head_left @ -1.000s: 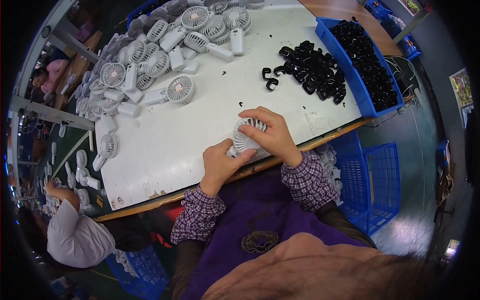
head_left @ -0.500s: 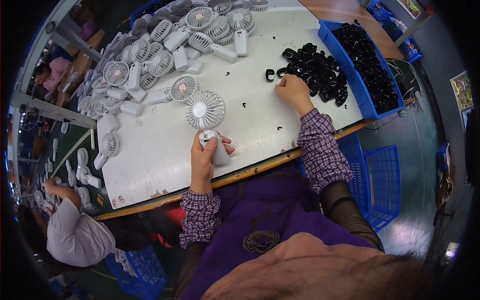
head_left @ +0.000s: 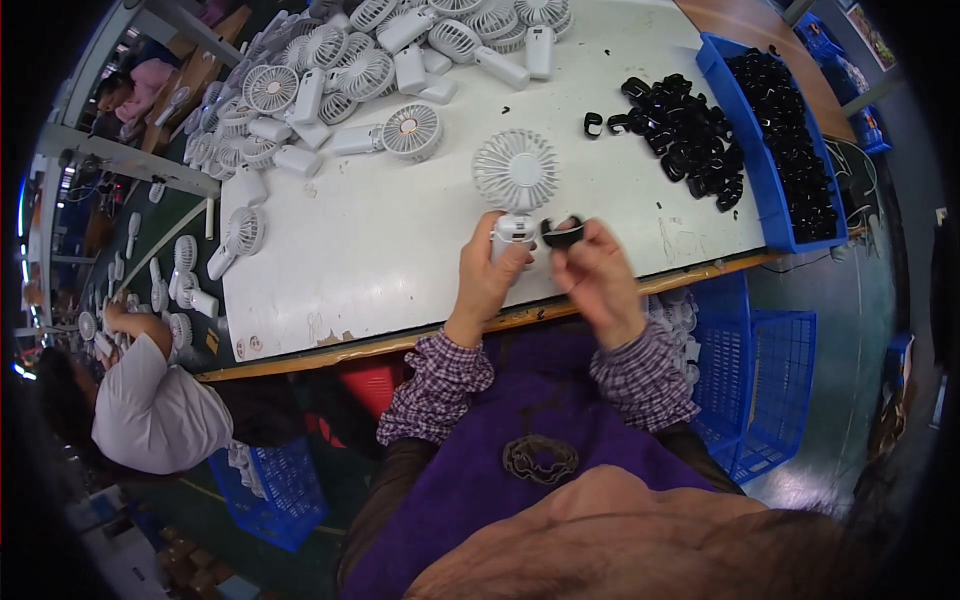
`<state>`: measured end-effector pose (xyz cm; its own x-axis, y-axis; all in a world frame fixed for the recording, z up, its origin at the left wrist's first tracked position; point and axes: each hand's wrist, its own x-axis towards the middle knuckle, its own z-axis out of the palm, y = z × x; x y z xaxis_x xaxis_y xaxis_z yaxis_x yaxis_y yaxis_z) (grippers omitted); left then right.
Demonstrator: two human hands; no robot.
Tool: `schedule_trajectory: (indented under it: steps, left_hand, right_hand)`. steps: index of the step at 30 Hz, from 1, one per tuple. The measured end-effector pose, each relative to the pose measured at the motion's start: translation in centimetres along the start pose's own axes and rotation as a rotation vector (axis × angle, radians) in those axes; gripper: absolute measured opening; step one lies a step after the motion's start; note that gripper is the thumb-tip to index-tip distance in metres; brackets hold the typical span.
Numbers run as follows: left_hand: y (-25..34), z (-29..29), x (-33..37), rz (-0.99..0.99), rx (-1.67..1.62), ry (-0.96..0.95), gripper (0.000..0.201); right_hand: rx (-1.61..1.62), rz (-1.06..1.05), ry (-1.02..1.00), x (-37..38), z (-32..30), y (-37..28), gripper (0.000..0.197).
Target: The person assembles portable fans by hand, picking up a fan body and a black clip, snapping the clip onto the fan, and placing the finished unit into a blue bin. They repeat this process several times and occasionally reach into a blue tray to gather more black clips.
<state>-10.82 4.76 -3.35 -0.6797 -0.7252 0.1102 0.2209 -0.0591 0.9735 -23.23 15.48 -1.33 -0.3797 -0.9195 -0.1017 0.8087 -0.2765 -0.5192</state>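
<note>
My left hand (head_left: 488,270) is closed round the handle of a white handheld fan (head_left: 514,172), whose round slatted head points away from me over the table. Close by on the right, my right hand (head_left: 600,280) pinches a small black curved clip (head_left: 563,233) between thumb and fingers, a little apart from the fan's neck. Motion blurs the right fingers slightly. Beyond that hand lies a heap of similar black clips (head_left: 690,135), with two loose ones at its left edge.
Many white handheld fans (head_left: 330,75) are piled at the far left of the white table (head_left: 400,240). A blue bin (head_left: 765,190) full of black clips stands at the right. Blue crates (head_left: 770,380) sit below the table edge. A co-worker (head_left: 160,400) works at the left.
My right hand has come from the clip heap toward the fan, carrying a black clip. My left hand still holds the fan, now more upright. The whole view has shifted.
</note>
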Motion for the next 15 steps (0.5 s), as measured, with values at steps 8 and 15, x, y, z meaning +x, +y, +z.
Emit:
schedule_trajectory:
  steps: [8,15]
  left_hand:
    - [0.3,0.1,-0.8,0.063,0.29,0.151,0.036]
    - [0.4,-0.2,-1.2,0.098,0.365,0.164,0.024]
  right_hand:
    - [-0.165,0.071,0.111,-0.5,0.9,3.5,0.009]
    - [-0.473,0.074,0.125,-1.3,-0.5,3.4,0.012]
